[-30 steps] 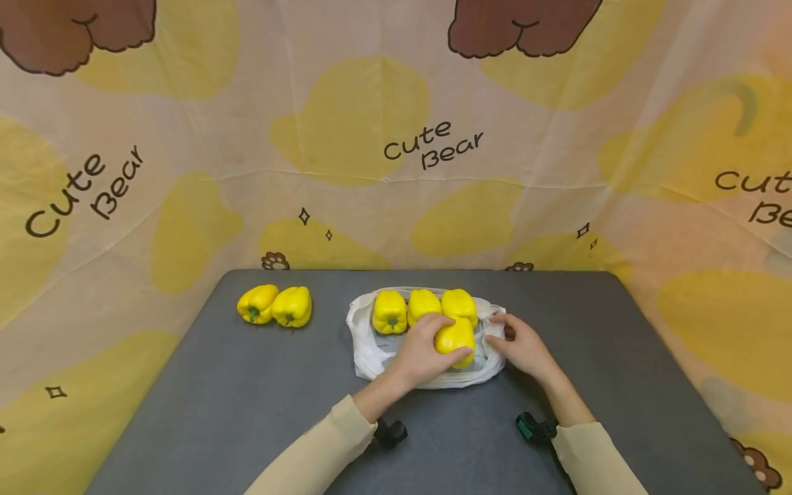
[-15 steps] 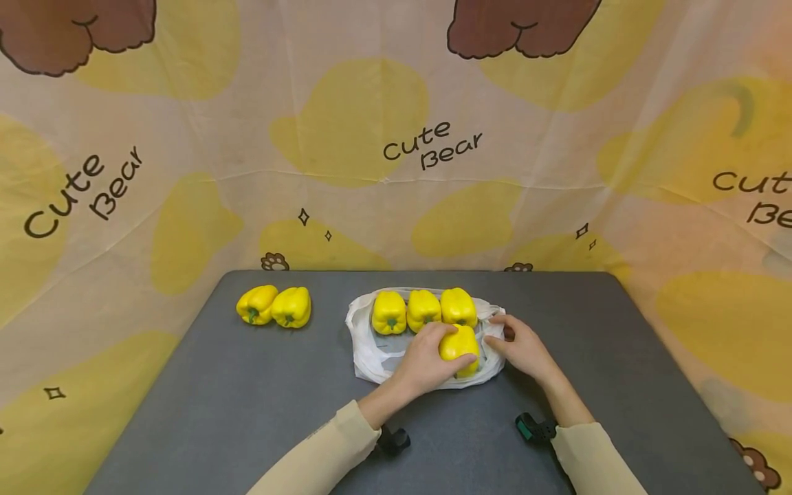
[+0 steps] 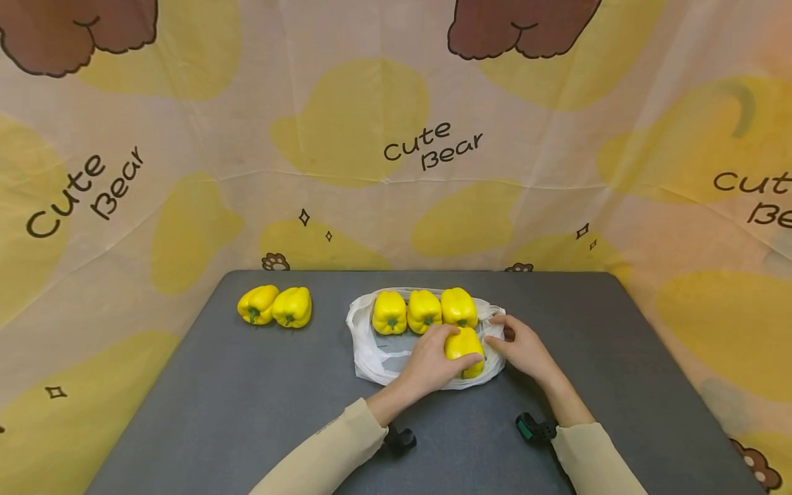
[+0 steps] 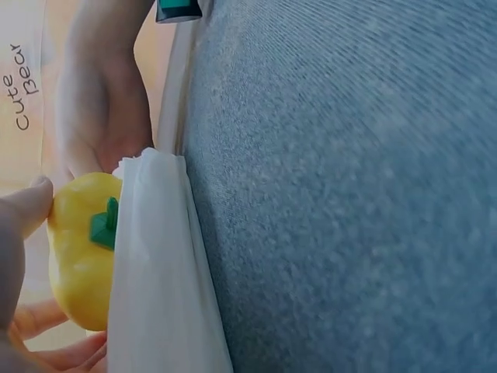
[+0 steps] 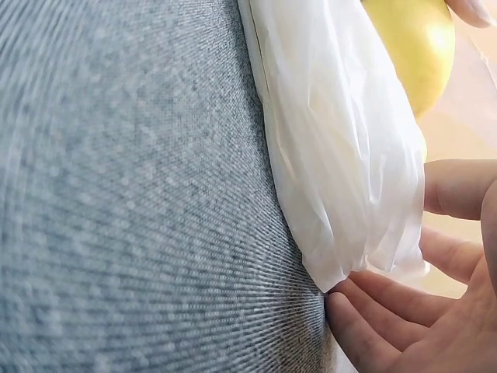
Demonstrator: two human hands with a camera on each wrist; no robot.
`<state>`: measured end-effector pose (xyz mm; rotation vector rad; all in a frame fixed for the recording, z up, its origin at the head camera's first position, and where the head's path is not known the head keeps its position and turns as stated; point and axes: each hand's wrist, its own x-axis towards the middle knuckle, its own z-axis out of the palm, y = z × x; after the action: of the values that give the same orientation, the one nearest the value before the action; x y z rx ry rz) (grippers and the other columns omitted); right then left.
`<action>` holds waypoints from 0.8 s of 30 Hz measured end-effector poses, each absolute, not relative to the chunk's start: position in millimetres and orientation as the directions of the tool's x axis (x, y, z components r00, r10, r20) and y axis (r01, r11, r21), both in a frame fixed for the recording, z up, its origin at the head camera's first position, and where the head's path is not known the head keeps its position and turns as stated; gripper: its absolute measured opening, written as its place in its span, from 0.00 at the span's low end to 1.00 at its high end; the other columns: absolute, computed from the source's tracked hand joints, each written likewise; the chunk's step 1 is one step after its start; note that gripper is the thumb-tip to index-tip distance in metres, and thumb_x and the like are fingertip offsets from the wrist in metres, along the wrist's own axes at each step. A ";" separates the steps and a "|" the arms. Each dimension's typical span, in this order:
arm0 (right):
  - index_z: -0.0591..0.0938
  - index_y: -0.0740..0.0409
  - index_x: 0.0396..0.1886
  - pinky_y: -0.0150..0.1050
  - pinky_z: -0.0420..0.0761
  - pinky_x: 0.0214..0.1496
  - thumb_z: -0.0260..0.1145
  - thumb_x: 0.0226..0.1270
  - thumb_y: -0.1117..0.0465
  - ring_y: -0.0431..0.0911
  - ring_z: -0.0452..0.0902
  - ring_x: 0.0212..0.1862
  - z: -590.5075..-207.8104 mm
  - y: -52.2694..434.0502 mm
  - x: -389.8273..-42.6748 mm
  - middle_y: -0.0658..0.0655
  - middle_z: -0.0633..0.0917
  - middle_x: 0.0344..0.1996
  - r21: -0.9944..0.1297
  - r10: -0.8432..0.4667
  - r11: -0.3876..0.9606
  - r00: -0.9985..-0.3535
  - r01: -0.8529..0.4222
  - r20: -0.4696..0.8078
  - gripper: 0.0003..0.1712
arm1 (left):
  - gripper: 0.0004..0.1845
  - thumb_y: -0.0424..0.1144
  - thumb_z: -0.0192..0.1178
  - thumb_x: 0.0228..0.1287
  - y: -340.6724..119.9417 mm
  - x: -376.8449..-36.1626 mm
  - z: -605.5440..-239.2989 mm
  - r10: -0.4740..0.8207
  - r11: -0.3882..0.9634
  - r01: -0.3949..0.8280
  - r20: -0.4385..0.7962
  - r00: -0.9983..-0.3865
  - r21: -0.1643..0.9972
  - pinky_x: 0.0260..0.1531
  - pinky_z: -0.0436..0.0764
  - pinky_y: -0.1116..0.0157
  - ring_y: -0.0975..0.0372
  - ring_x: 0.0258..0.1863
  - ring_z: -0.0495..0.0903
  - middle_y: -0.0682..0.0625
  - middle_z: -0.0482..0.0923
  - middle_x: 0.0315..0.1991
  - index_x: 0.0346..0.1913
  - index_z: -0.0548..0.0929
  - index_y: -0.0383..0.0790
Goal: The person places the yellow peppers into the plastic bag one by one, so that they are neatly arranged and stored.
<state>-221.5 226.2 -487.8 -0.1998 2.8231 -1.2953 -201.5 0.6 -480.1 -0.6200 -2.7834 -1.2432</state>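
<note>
Partly hidden yellow pepper (image 3: 463, 342), left hand (image 3: 428, 360) gripping it, right hand (image 3: 523, 347) pinching bag (image 3: 369, 357)

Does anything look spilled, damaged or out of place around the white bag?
No, nothing stands out. Three yellow peppers sit in a row in the white bag, and the left hand has a fourth pepper in its grip. Two other peppers lie side by side on the table, looking undamaged.

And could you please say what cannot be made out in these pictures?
Head view: part of the held pepper, hidden by the left hand.
Left wrist view: the held pepper's lower part, behind the white bag.
Right wrist view: some fingertips of the right hand, behind the white bag; the held pepper, cropped by the top edge.
</note>
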 end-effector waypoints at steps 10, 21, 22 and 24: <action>0.77 0.65 0.63 0.59 0.78 0.60 0.68 0.71 0.53 0.62 0.77 0.58 -487.9 225.7 -220.9 0.70 0.78 0.63 -0.760 -0.121 0.642 -0.992 -0.098 0.025 0.28 | 0.38 0.65 0.64 0.63 0.1 -200.9 -477.3 0.360 0.613 0.333 0.121 -0.925 0.717 0.55 0.77 0.56 0.56 0.56 0.76 0.47 0.78 0.59 0.64 0.77 0.39; 0.77 0.65 0.64 0.59 0.78 0.60 0.68 0.71 0.52 0.61 0.77 0.57 -486.3 225.3 -220.3 0.69 0.78 0.62 -0.764 -0.119 0.640 -0.993 -0.082 0.007 0.29 | 0.34 0.62 0.63 0.68 -13.1 -203.7 -467.0 0.413 0.580 0.343 0.096 -0.906 0.739 0.52 0.80 0.61 0.57 0.53 0.79 0.46 0.76 0.62 0.65 0.76 0.40; 0.77 0.65 0.64 0.59 0.78 0.60 0.68 0.71 0.52 0.61 0.77 0.57 -486.3 225.4 -220.4 0.69 0.78 0.62 -0.764 -0.121 0.640 -0.993 -0.083 0.007 0.29 | 0.33 0.60 0.63 0.68 -15.5 -204.2 -465.0 0.416 0.577 0.345 0.097 -0.904 0.740 0.51 0.81 0.61 0.57 0.53 0.80 0.46 0.76 0.61 0.65 0.77 0.40; 0.77 0.65 0.64 0.59 0.77 0.60 0.68 0.71 0.52 0.61 0.77 0.57 -486.4 225.5 -220.9 0.69 0.78 0.62 -0.761 -0.125 0.643 -0.992 -0.087 0.008 0.29 | 0.31 0.58 0.63 0.68 -20.6 -204.9 -460.4 0.418 0.574 0.342 0.094 -0.904 0.744 0.52 0.80 0.61 0.56 0.54 0.80 0.46 0.76 0.61 0.64 0.77 0.40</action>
<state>-220.9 225.5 -486.4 -0.1809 2.8062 -1.2965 -204.9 -20.6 -460.4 -0.6943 -2.8674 -1.3238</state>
